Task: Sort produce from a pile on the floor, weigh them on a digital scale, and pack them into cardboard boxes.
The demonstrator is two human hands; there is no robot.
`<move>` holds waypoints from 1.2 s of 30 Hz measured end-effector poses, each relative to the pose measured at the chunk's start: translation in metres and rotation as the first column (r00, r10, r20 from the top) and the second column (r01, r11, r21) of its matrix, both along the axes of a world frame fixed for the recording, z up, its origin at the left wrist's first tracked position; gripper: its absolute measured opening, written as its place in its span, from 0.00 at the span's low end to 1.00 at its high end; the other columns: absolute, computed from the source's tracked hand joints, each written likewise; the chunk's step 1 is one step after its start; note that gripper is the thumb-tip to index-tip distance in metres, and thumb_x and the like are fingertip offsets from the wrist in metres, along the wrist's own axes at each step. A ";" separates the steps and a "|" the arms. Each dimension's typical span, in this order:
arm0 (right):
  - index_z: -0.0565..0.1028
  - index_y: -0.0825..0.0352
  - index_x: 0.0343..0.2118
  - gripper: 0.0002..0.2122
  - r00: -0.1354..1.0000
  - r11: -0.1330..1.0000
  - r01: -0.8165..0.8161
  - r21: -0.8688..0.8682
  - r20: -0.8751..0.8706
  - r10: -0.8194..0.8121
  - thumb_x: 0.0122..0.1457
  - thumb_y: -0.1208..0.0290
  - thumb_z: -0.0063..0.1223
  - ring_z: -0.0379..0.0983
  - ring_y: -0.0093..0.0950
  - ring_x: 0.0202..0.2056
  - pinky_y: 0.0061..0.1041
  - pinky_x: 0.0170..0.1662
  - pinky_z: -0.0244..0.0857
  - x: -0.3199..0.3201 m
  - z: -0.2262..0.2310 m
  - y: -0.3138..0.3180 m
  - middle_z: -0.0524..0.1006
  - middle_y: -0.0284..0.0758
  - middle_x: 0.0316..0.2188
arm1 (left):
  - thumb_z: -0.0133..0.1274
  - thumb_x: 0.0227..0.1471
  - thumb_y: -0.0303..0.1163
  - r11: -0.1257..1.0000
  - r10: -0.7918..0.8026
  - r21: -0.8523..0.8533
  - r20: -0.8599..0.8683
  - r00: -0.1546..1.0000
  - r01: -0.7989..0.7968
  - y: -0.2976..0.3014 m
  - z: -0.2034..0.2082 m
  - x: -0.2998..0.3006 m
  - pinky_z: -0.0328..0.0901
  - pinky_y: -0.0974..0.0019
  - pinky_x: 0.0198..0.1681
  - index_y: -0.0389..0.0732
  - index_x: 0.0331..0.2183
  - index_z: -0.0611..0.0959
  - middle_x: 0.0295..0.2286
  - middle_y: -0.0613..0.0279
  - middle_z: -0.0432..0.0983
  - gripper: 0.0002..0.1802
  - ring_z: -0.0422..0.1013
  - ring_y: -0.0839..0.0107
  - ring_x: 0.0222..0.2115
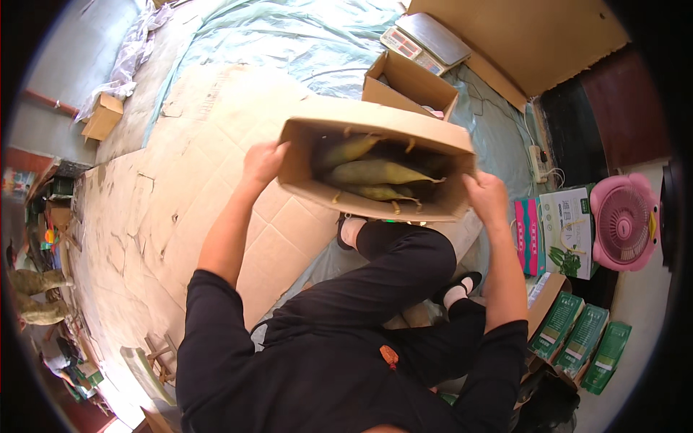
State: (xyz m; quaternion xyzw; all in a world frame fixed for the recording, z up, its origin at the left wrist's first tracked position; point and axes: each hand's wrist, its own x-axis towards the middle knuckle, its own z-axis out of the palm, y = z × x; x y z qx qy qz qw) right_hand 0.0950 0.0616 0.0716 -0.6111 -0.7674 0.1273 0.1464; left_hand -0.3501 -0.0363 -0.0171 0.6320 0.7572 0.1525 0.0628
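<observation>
An open cardboard box (462, 191) is held up in front of me, over my crossed legs, tilted so that its opening faces me. Inside lie several long green radishes (375, 172) with thin tapering roots; the deeper part of the box is in shadow. My left hand (265, 163) is closed on the box's left edge. On the opposite side, my right hand (488, 196) grips the right edge. The box looks slightly blurred.
Beyond the box stand another open carton (404, 90) and a scale (426, 43). Flattened cardboard (180, 195) and plastic sheeting (289, 32) cover the floor. To the right are a pink fan (622, 222), a printed carton (567, 216) and several green packages (583, 339).
</observation>
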 end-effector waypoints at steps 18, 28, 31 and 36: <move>0.78 0.63 0.32 0.15 0.733 0.622 -0.531 -0.575 0.056 0.678 0.55 0.56 0.47 0.73 0.40 0.41 0.36 0.43 0.66 -0.251 -0.050 -0.069 0.77 0.41 0.35 | 0.47 0.50 0.45 0.706 0.702 -0.058 -0.070 0.708 -0.706 -0.295 -0.071 -0.159 0.63 0.48 0.31 0.34 0.24 0.80 0.23 0.41 0.73 0.21 0.70 0.43 0.27; 0.74 0.73 0.30 0.10 0.923 0.890 -0.208 -0.407 -0.383 0.041 0.54 0.69 0.49 0.70 0.22 0.26 0.23 0.31 0.64 -0.049 0.008 -0.015 0.75 0.35 0.23 | 0.53 0.48 0.43 0.624 0.596 -0.300 -0.414 0.688 -0.721 -0.243 -0.010 -0.140 0.66 0.50 0.35 0.38 0.29 0.81 0.29 0.47 0.76 0.17 0.72 0.49 0.32; 0.74 0.72 0.29 0.09 0.922 0.850 -0.042 -0.525 -0.348 -0.169 0.54 0.69 0.50 0.69 0.20 0.24 0.21 0.29 0.63 0.030 -0.011 -0.038 0.74 0.33 0.22 | 0.54 0.47 0.41 0.623 0.576 -0.282 -0.466 0.671 -0.730 -0.200 0.023 -0.109 0.66 0.53 0.39 0.40 0.35 0.79 0.34 0.50 0.75 0.16 0.71 0.53 0.38; 0.74 0.71 0.31 0.09 0.914 0.805 0.083 -0.588 -0.278 -0.297 0.54 0.69 0.51 0.69 0.19 0.24 0.20 0.29 0.64 0.099 -0.030 -0.082 0.74 0.32 0.22 | 0.55 0.46 0.40 0.938 0.299 -0.113 -0.206 0.932 -0.327 -0.090 0.027 -0.039 0.65 0.56 0.43 0.44 0.43 0.76 0.38 0.54 0.74 0.21 0.69 0.57 0.41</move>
